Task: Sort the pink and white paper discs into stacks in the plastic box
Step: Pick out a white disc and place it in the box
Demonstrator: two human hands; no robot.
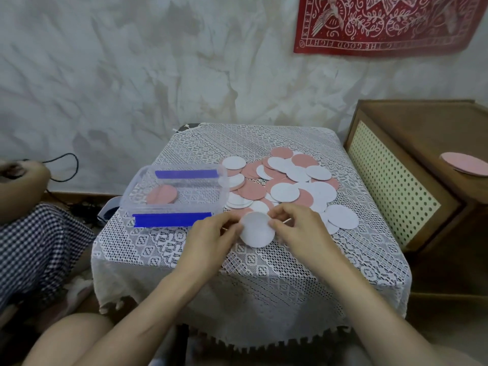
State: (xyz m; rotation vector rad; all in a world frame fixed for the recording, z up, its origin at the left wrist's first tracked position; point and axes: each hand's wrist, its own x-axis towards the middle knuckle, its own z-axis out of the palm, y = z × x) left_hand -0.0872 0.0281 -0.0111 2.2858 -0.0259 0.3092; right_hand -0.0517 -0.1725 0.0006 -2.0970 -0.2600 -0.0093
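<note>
Holds a white disc (pixel 254 231) at the near middle of the counter (pixel 250 286), with the left grip (pixel 211 233) pinching its left edge and the right grip (pixel 295 225) pinching its right edge, fingers of both curled in toward the rim. Cannot tell whether one disc or several sit pressed together there, nor whether it touches the lace cloth. Shows, just beyond and to the right, a loose pile of pink and white discs (pixel 285 178), overlapping one another across the far right part of the counter. Shows, to the far left of the hands, a clear plastic box (pixel 137 186) with a blue clip on its near side and another on its far side, open on top and touching the left rim of the pile. Contains a short stack of pink discs (pixel 161 194) at its left end. Shows a wooden cabinet (pixel 396 180) right of the counter, with one pink disc (pixel 464 167) on top, and a red printed cloth (pixel 383 22) on the far wall.
</note>
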